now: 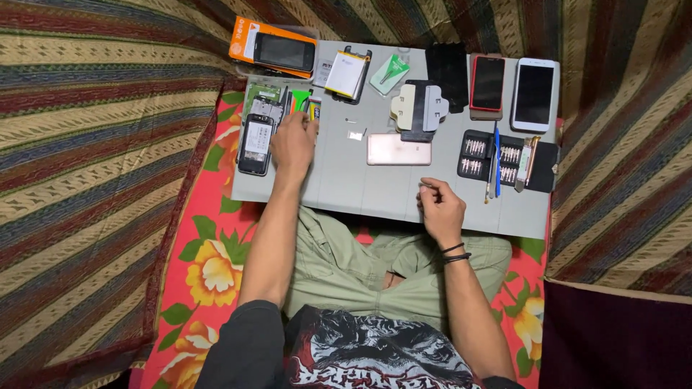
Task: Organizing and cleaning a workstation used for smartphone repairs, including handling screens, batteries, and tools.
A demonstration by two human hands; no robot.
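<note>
Left hand (293, 142): I see it palm down at the upper left of the frame, fingers spread, clasping nothing, over small parts beside the opened phone (256, 143).
Bench (346, 184): grey board across the lap.
Pink phone (398, 150): centre, face down, untouched.
Right hand (440, 207): lower centre-right, grip pinched on a thin metal tool (427, 186).
Screwdriver kit (504, 160): right, open case.
White phone (534, 94): upper right.

White phone (534, 94), red phone (488, 83), orange box (252, 39)
</note>
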